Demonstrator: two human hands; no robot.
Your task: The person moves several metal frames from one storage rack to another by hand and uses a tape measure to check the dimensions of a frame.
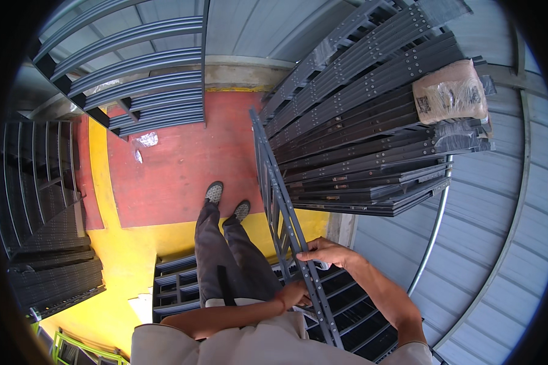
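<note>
A long dark-grey metal frame point(277, 182) with riveted rails and cross bars stands on edge in front of me, running from the floor area up to my waist. My right hand point(324, 253) grips its upper rail, thumb on top. A small light-grey object point(321, 264) shows under that hand; what it is I cannot tell. Lower down, my left hand point(294, 294) is curled at the same frame's inner side, its fingertips partly hidden by the rail.
Stacked dark metal frames point(365, 132) lean at the right, topped by a plastic-wrapped package point(452, 93). More slatted frames point(137, 68) stand ahead, and others point(41, 182) at left. Plastic scraps point(147, 139) lie on the red floor point(173, 182). Corrugated wall point(475, 205) bounds the right.
</note>
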